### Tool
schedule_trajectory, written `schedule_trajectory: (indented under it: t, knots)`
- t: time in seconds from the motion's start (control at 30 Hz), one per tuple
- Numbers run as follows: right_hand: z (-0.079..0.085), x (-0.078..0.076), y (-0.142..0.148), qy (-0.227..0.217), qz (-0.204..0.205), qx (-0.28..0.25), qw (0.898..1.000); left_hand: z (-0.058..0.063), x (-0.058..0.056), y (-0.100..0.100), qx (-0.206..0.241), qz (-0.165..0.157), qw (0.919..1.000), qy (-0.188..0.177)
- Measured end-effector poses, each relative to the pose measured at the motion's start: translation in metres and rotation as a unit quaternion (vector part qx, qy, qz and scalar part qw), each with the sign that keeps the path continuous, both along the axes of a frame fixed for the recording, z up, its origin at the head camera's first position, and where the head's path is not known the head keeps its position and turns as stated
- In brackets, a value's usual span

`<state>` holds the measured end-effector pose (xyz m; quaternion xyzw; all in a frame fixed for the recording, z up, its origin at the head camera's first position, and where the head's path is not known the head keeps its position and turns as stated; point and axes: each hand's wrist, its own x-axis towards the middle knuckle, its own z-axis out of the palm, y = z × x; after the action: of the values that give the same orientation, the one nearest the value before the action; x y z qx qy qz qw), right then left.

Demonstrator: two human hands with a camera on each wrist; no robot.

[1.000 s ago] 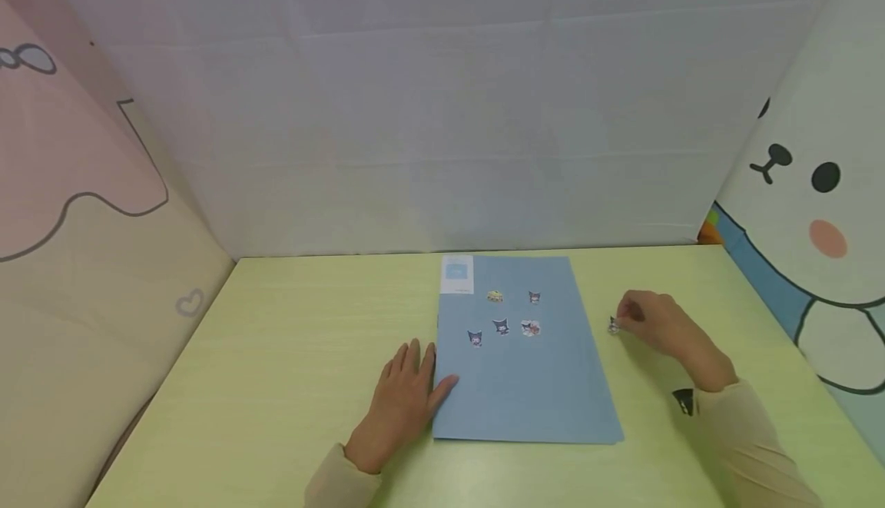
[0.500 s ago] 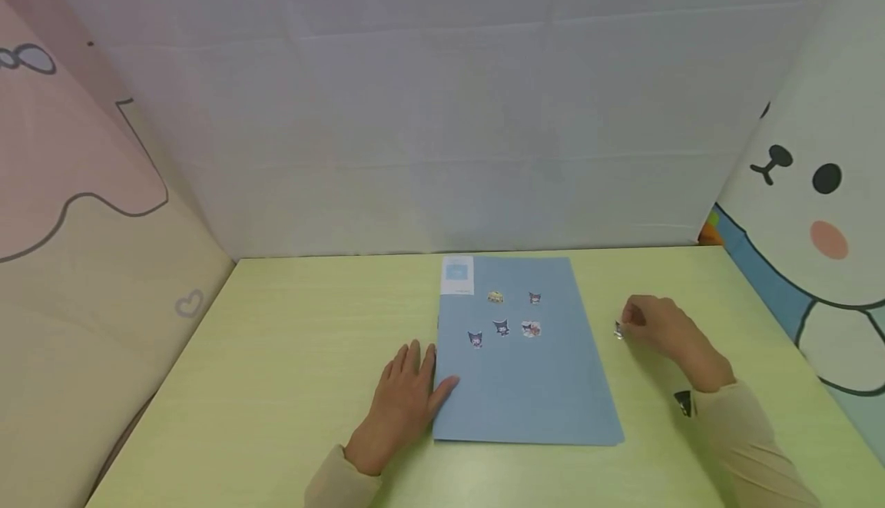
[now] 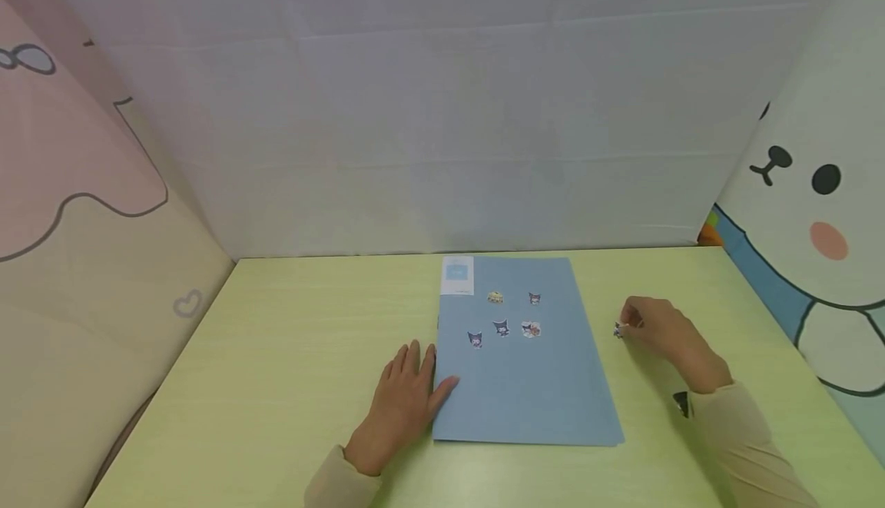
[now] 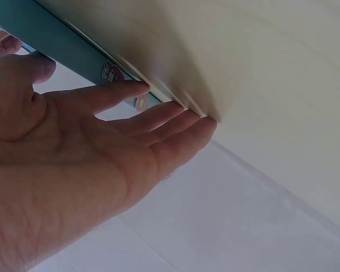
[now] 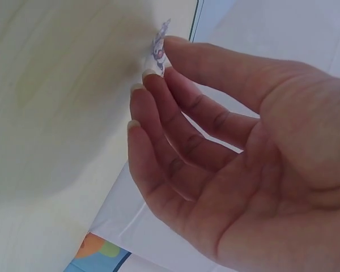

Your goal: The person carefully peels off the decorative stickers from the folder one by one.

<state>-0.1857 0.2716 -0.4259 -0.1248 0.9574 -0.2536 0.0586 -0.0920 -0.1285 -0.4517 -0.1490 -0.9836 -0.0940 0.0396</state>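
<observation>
A blue booklet [image 3: 518, 400] lies on the table with several small cartoon stickers [image 3: 501, 328] on its cover. My left hand [image 3: 404, 400] rests along its left edge, fingers straight on the tabletop and thumb over the cover. In the left wrist view the fingertips [image 4: 207, 124] touch the table beside the booklet. Right of the booklet, my right hand [image 3: 657, 330] pinches a small cartoon sticker [image 3: 618, 330] between thumb and fingertips, close to the table. The right wrist view has this sticker [image 5: 159, 48] almost edge-on, its printed face partly hidden.
A dark piece [image 3: 681, 403] lies on the table, partly covered by the right sleeve [image 3: 740, 431]. A white label [image 3: 457, 275] is at the booklet's top left corner. A white cloth [image 3: 442, 131] hangs behind the yellow-green table [image 3: 311, 316], with patterned cloths at both sides.
My right hand has shifted slightly right and nearer to me, with the sticker turning in its fingertips. My left hand and the booklet stay in place.
</observation>
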Motion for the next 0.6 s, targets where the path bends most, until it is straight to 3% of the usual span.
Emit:
schedule_trajectory:
  t: [0.23,0.6]
  knots:
    - [-0.002,-0.001,-0.003,0.01,0.015,-0.007,1.0,0.0,0.0,0.0,-0.005,0.0,1.0,-0.002]
    - [-0.005,-0.003,-0.016,0.064,0.046,-0.011,0.997,0.0,0.0,0.0,-0.004,0.0,1.0,-0.001]
